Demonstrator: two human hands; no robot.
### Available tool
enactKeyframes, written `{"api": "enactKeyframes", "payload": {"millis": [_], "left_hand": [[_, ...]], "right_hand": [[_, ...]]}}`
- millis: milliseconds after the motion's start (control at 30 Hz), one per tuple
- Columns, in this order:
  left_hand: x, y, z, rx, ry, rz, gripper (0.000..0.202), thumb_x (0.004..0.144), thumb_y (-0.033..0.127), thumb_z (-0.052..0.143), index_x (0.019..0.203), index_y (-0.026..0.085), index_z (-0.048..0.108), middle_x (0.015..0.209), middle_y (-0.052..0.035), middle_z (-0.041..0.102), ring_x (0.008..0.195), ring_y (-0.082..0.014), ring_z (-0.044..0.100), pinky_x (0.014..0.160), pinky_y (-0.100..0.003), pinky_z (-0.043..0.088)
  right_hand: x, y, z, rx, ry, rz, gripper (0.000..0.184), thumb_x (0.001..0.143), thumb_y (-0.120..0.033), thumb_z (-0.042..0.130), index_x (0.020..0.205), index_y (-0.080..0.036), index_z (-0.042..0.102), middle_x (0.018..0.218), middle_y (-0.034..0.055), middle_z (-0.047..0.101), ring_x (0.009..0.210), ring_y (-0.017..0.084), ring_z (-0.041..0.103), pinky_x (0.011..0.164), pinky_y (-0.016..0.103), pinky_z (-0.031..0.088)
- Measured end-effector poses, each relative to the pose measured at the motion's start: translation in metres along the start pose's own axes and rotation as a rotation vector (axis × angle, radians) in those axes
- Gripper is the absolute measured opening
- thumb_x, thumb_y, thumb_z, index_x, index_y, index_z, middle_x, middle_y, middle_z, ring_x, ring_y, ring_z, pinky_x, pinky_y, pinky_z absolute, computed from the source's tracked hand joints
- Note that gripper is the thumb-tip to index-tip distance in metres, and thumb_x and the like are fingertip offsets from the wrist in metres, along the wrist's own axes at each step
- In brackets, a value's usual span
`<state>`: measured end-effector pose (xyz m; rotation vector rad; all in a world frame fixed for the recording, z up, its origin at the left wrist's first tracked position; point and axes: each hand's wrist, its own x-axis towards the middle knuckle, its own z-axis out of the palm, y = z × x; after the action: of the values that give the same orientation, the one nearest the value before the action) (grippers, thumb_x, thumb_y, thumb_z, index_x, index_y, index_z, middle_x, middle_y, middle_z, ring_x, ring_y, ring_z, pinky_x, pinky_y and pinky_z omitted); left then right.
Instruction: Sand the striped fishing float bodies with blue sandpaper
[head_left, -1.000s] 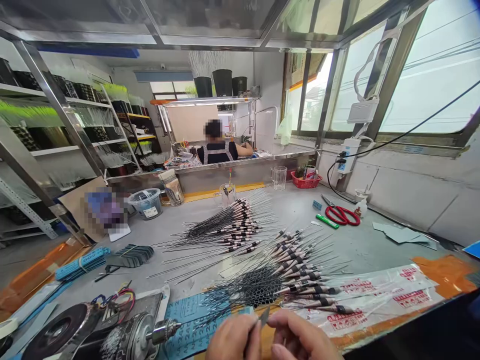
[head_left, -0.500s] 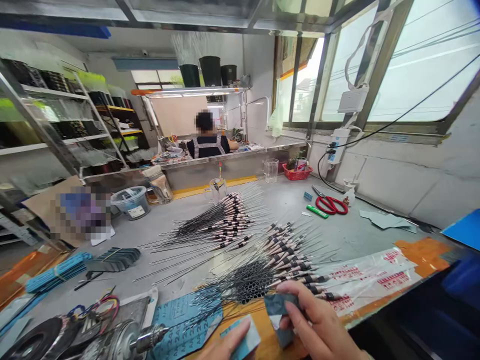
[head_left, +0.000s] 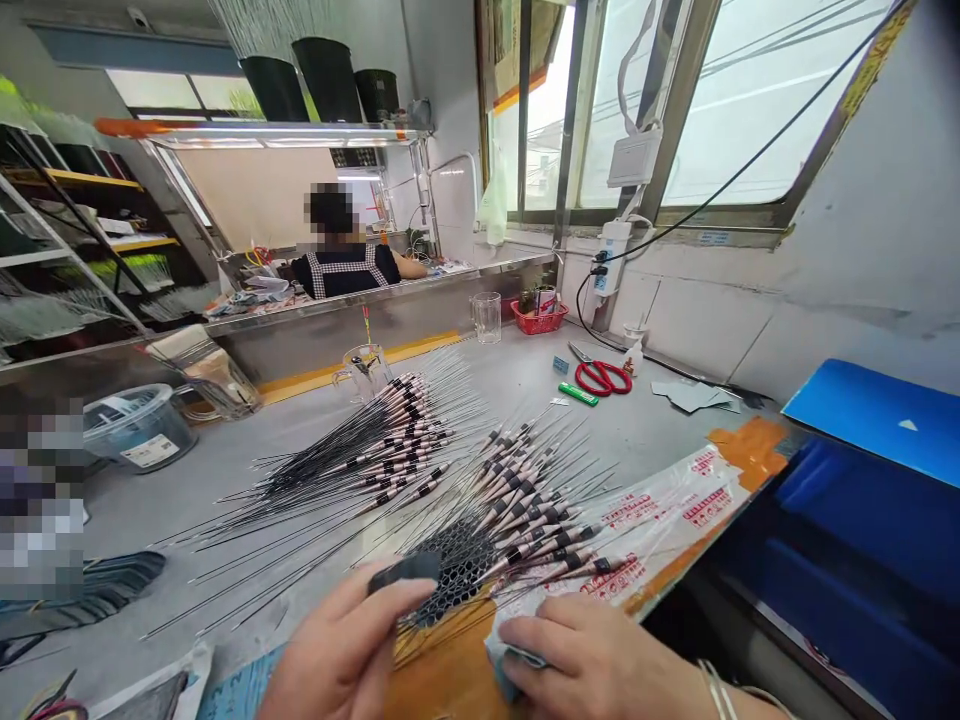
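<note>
My left hand pinches a small dark folded sheet between thumb and fingers, right at the near ends of a fan of thin black rods with pink and black bands. My right hand lies palm down at the bench's front edge, pressing a pale blue-grey pad against the orange mat. A second fan of the same rods lies further back on the grey bench.
Red-handled scissors, a green marker, a glass mug and a red basket sit at the back right. A lidded plastic tub stands at left. A printed plastic bag lies under the rods. Another person sits beyond the partition. A blue box is at right.
The view swung right and down. My left hand came up from the bottom edge holding the dark sheet at the rod ends; my right hand dropped flat onto the pad.
</note>
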<state>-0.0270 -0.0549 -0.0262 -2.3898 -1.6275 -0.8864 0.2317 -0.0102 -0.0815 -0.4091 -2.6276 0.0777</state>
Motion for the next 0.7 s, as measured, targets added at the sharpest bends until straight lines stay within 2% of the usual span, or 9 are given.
{"api": "enactKeyframes", "payload": {"millis": [67,133,200,267,333,433,533,633,700], "left_hand": [[0.017,0.006,0.019,0.102,-0.008,0.088,0.032,0.088,0.016,0.043,0.103,0.027,0.069,0.104,-0.0033,0.073,0.092,-0.0176,0.071,0.076,-0.026,0.060],[0.028,0.014,0.040,0.184,-0.076,0.158,0.034,0.084,0.013,0.044,0.108,0.020,0.067,0.108,-0.0087,0.072,0.096,-0.0220,0.070,0.080,-0.034,0.061],[0.034,0.022,0.059,0.240,-0.133,0.214,0.034,0.078,0.014,0.053,0.110,0.016,0.065,0.108,-0.0123,0.071,0.096,-0.0275,0.069,0.079,-0.042,0.061],[0.036,0.027,0.070,0.257,-0.160,0.236,0.035,0.073,0.014,0.060,0.108,0.016,0.064,0.105,-0.0120,0.071,0.094,-0.0300,0.069,0.077,-0.045,0.061],[0.037,0.030,0.074,0.247,-0.180,0.225,0.026,0.073,0.011,0.060,0.097,0.019,0.065,0.093,-0.0074,0.071,0.088,-0.0277,0.069,0.072,-0.043,0.062],[0.040,0.030,0.074,0.235,-0.202,0.204,0.017,0.081,0.009,0.051,0.082,0.023,0.062,0.074,-0.0016,0.064,0.071,-0.0222,0.067,0.060,-0.036,0.060],[0.040,0.028,0.074,0.232,-0.191,0.202,0.021,0.089,0.016,0.042,0.087,0.023,0.061,0.076,-0.0030,0.063,0.066,-0.0207,0.067,0.055,-0.032,0.057],[0.039,0.027,0.077,0.225,-0.187,0.194,0.026,0.093,0.020,0.036,0.094,0.023,0.061,0.081,-0.0036,0.065,0.059,-0.0177,0.066,0.049,-0.028,0.053],[0.039,0.028,0.078,0.207,-0.209,0.181,0.028,0.095,0.022,0.034,0.097,0.025,0.062,0.080,-0.0023,0.065,0.054,-0.0163,0.065,0.045,-0.027,0.051]], "right_hand": [[0.003,-0.001,0.020,-0.069,0.021,0.005,0.012,0.093,-0.024,0.052,0.094,-0.017,0.062,0.087,0.0043,0.066,0.062,0.014,0.049,0.054,0.027,0.039],[0.002,0.001,0.031,-0.084,0.047,0.015,0.014,0.094,-0.024,0.052,0.085,-0.018,0.060,0.081,0.0025,0.064,0.062,0.014,0.047,0.053,0.027,0.036],[-0.002,0.006,0.031,-0.060,0.071,0.009,0.018,0.096,-0.023,0.049,0.081,-0.018,0.059,0.077,0.0017,0.062,0.060,0.014,0.047,0.053,0.027,0.034],[-0.007,0.012,0.021,-0.004,0.080,0.029,0.021,0.097,-0.022,0.044,0.083,-0.017,0.059,0.079,0.0031,0.063,0.062,0.014,0.049,0.054,0.027,0.036],[-0.012,0.017,0.003,0.065,0.051,0.112,0.021,0.095,-0.020,0.042,0.085,-0.016,0.059,0.082,0.0054,0.064,0.066,0.015,0.053,0.056,0.026,0.039],[-0.016,0.024,-0.021,0.118,-0.090,0.232,0.016,0.089,-0.019,0.046,0.081,-0.017,0.059,0.079,0.0050,0.062,0.066,0.015,0.054,0.054,0.025,0.039],[-0.016,0.027,-0.029,0.075,-0.210,0.221,0.019,0.090,-0.026,0.052,0.072,-0.018,0.056,0.072,0.0019,0.060,0.059,0.013,0.051,0.047,0.026,0.031],[-0.015,0.028,-0.026,0.022,-0.216,0.190,0.029,0.092,-0.037,0.055,0.070,-0.018,0.055,0.069,0.0008,0.059,0.054,0.012,0.049,0.045,0.027,0.026],[-0.014,0.027,-0.027,0.041,-0.225,0.203,0.028,0.090,-0.036,0.057,0.070,-0.018,0.056,0.070,0.0008,0.061,0.054,0.012,0.050,0.044,0.028,0.026]]}}
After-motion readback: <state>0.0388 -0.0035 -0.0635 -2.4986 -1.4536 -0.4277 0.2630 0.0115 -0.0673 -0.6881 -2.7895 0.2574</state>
